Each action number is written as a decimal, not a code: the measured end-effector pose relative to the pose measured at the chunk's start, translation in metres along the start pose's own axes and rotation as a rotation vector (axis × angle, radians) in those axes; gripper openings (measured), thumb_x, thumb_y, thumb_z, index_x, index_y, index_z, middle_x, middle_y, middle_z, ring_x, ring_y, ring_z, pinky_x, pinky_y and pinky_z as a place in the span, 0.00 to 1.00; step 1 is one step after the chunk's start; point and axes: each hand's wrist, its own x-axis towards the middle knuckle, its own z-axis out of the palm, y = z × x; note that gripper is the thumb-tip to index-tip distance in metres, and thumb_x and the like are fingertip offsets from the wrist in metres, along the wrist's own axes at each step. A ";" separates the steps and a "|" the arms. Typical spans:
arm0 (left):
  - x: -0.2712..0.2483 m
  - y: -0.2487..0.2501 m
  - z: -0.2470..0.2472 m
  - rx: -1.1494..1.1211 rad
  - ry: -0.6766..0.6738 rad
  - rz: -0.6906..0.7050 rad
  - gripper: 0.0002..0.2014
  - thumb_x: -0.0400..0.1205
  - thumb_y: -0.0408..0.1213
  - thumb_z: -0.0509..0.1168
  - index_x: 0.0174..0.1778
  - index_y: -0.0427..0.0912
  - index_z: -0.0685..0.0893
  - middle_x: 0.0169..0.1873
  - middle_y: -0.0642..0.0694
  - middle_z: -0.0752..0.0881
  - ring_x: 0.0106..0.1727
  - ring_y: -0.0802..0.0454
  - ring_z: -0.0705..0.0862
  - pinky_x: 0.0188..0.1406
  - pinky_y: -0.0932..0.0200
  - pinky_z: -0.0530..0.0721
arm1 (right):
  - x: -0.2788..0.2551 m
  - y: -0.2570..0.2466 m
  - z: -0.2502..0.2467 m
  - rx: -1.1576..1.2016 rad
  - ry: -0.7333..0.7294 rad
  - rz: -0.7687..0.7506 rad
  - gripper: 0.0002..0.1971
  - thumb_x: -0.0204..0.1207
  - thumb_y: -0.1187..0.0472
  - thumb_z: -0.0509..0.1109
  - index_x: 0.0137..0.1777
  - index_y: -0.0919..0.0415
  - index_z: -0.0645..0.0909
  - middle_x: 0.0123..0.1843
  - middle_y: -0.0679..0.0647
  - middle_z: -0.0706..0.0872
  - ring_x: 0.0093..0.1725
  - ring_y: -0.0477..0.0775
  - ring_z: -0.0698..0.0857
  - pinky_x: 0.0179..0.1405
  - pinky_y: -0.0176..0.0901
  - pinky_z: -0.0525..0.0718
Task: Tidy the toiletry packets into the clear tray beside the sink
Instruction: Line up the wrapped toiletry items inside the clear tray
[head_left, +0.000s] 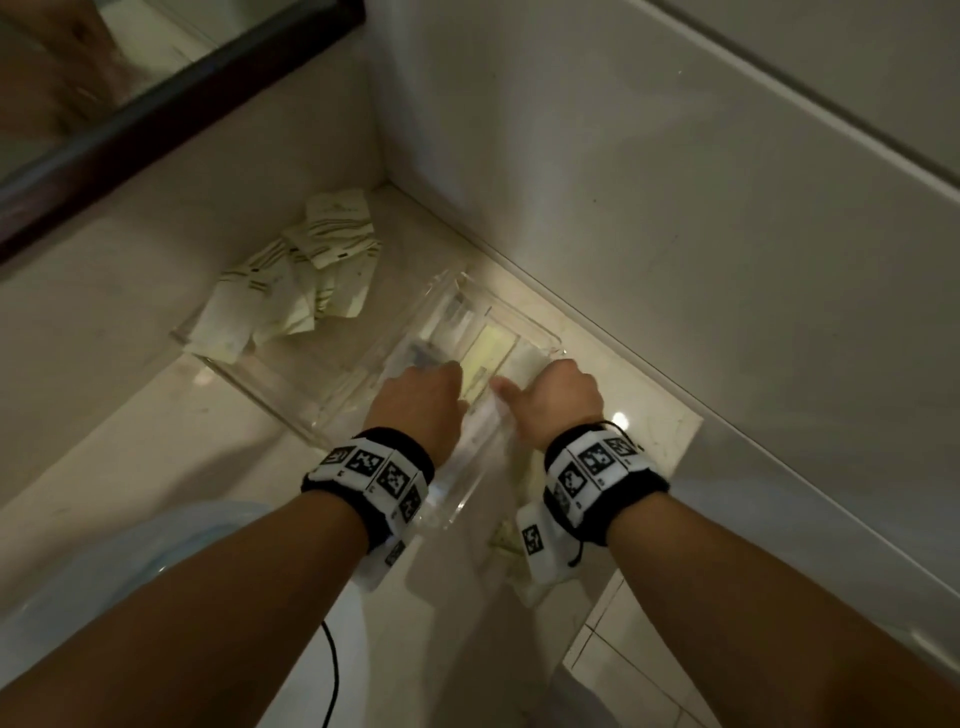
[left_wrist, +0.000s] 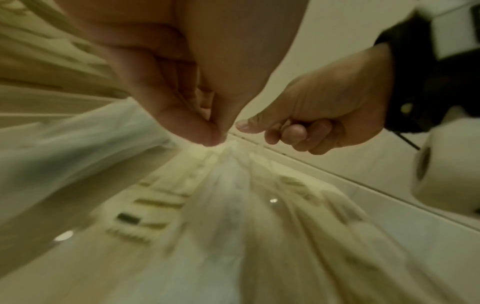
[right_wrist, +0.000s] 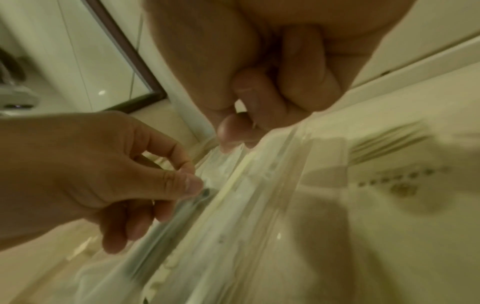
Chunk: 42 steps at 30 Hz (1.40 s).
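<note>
Hands close together above the near end of the clear tray (head_left: 462, 278), seen from head height in dim bathroom light. Left hand (head_left: 415, 400) with thumb and forefinger pinched on a clear-wrapped packet (right_wrist: 233, 205), other fingers loosely curled beneath. Right hand (head_left: 558, 397) with fingers curled into the palm and thumb stretched toward the left fingertips, apparently nipping the same wrapper at its far end; grip partly hidden, so not certain. Probably held at two points to keep the long, limp wrapper straight and in line with a narrow compartment of the tray before lowering.

Packet long and slim: glossy see-through film with a dark greenish strip inside along one edge, blurred in both wrist views, contents not identifiable. Position just over the tray's near compartments; touching the tray or not, unclear.

One pale yellow packet (head_left: 491, 348) already flat inside the tray, just beyond the fingertips. Loose heap of cream packets (head_left: 306, 275) with dark stripes at the tray's far left end, overlapping, seemingly partly over its rim. More packets (head_left: 511, 545) on the counter just right of the tray's near corner, under the right wrist. Judged early in the job, most packets unsorted.
</note>
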 end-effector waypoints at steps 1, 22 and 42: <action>-0.001 0.007 -0.003 -0.002 -0.003 0.027 0.11 0.85 0.48 0.61 0.56 0.45 0.80 0.46 0.40 0.88 0.48 0.40 0.85 0.47 0.48 0.84 | 0.000 0.008 -0.005 0.019 0.028 0.007 0.35 0.68 0.26 0.67 0.44 0.63 0.83 0.43 0.59 0.91 0.47 0.61 0.89 0.49 0.52 0.88; -0.036 0.099 0.057 0.166 -0.133 0.066 0.21 0.82 0.52 0.67 0.60 0.38 0.76 0.56 0.39 0.83 0.57 0.40 0.84 0.48 0.50 0.80 | -0.053 0.130 0.006 0.071 -0.073 0.213 0.21 0.74 0.40 0.69 0.46 0.60 0.83 0.47 0.56 0.90 0.48 0.60 0.89 0.47 0.45 0.88; -0.017 0.078 0.004 0.126 -0.012 0.023 0.12 0.82 0.43 0.58 0.36 0.42 0.76 0.39 0.42 0.83 0.36 0.43 0.79 0.32 0.55 0.72 | -0.042 0.075 -0.019 0.325 0.007 0.047 0.21 0.70 0.46 0.66 0.40 0.66 0.87 0.32 0.55 0.90 0.37 0.56 0.89 0.41 0.43 0.88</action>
